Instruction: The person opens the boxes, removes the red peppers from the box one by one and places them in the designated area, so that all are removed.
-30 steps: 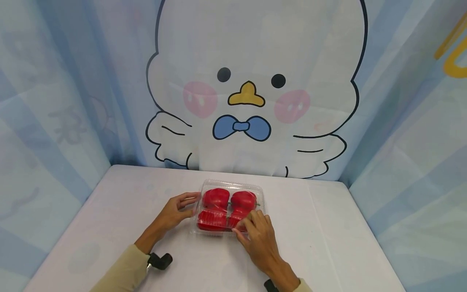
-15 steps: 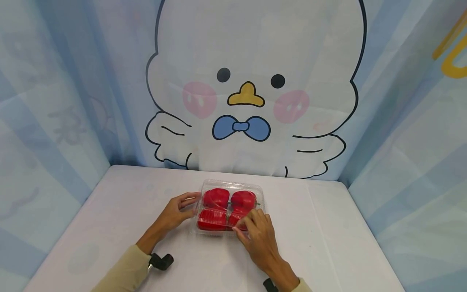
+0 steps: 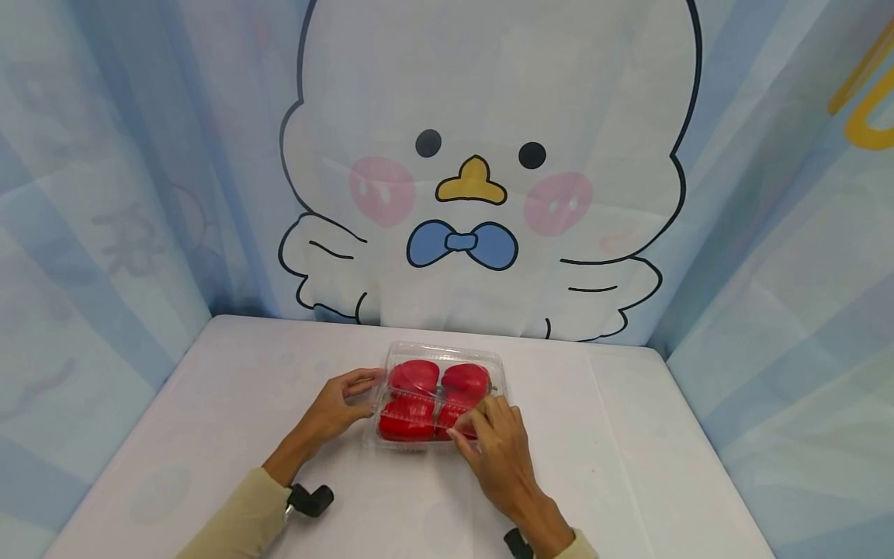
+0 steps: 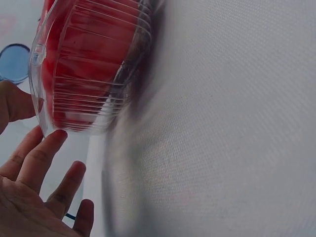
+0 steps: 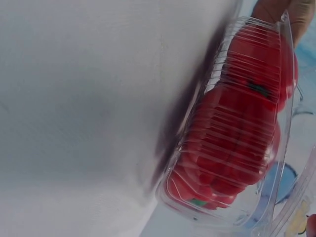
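A clear plastic clamshell box (image 3: 447,353) stands on the white table with several red bell peppers (image 3: 414,376) inside. Green stems show through its ribbed wall in the right wrist view. My left hand (image 3: 337,405) holds the box's left rim, thumb (image 4: 22,104) on the upper side and fingertips below. My right hand (image 3: 499,450) pinches the near edge of the lid (image 5: 302,190) at the right front, thumb and index finger bent together. In the right wrist view a narrow gap parts the lid edge from the box's rim (image 5: 277,192); only a fingertip (image 5: 312,225) shows there.
The white table (image 3: 628,450) stretches out on both sides of the box. Behind it hangs a cloth backdrop (image 3: 475,85) with a cartoon bird, and pale blue cloth (image 3: 796,310) closes in the sides.
My right hand has risen very slightly, and the lid's near edge has lifted a little with it. The left hand and the peppers stay in place.
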`<state>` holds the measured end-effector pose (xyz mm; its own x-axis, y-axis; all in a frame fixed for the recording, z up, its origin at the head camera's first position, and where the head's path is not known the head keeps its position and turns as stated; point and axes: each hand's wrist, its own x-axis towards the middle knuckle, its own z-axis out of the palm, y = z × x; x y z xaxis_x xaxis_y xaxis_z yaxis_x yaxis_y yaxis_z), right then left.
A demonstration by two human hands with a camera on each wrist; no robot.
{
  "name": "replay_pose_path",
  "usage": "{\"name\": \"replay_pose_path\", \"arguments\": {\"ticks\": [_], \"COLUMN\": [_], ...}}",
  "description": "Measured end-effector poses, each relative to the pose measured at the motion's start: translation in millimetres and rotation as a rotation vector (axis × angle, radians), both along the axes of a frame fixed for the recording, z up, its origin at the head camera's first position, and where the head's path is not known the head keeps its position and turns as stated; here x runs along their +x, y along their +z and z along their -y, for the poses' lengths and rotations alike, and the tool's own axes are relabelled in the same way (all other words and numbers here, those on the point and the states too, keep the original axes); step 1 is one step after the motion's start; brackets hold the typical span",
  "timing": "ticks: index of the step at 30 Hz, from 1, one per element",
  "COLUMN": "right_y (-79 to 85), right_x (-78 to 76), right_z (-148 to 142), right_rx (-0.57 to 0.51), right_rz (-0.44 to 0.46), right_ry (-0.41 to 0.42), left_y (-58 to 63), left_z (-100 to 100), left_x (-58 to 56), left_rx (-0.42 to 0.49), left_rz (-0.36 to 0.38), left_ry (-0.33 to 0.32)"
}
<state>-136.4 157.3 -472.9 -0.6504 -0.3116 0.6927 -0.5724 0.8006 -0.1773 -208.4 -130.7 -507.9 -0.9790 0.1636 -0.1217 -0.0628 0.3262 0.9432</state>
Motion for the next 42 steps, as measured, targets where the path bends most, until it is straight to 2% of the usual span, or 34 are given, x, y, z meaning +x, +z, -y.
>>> {"name": "replay_pose_path", "arguments": {"ticks": [10,24,34,42], "right_y": [2.2,6.6,4.2,21.2], "right_x": [-4.0,-7.3,-8.1,-15.8], "right_z": [-2.1,-1.3,-2.2,-6.8], "right_rx": [0.01,0.012,0.017,-0.039], "right_rz": [-0.01,-0.076,-0.073,-0.136], "right_ry": [-0.011,-0.021,-0.043,-0.048], "left_y": [2.9,5.5,3.9,3.2], "left_z": [-2.1,-4.2,-5.9,-4.4], "left_x": [-0.4,1.1,2.5,-0.1], "left_rx": [-0.009,-0.016,-0.03,-0.017], "left_rz": [-0.004,-0.01,-0.013,-0.037], "left_ry": [0.003,0.018,0.026,0.015]}}
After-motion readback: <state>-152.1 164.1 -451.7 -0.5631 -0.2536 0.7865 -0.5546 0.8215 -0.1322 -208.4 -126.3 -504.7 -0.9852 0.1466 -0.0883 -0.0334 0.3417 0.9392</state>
